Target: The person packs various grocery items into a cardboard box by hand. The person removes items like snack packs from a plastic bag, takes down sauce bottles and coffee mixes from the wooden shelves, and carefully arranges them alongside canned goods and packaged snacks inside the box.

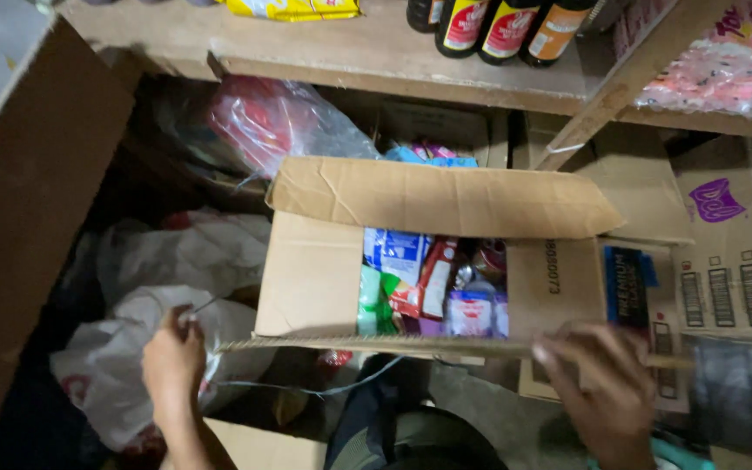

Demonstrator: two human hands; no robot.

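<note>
While the cardboard box (411, 261) sits below the shelf (376, 61) with flaps open and packets (428, 283) still inside, the left hand (171, 357) pinches a thin string (306, 389) and the right hand (598, 383) grips the box's near edge.

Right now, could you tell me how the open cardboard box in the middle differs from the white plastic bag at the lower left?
The cardboard box is stiff, brown and open, showing colourful packets; the white plastic bag is soft, crumpled and hides its contents. The right hand is at the box's near edge; the left hand is at the bag. Both sit below the shelf.
</note>
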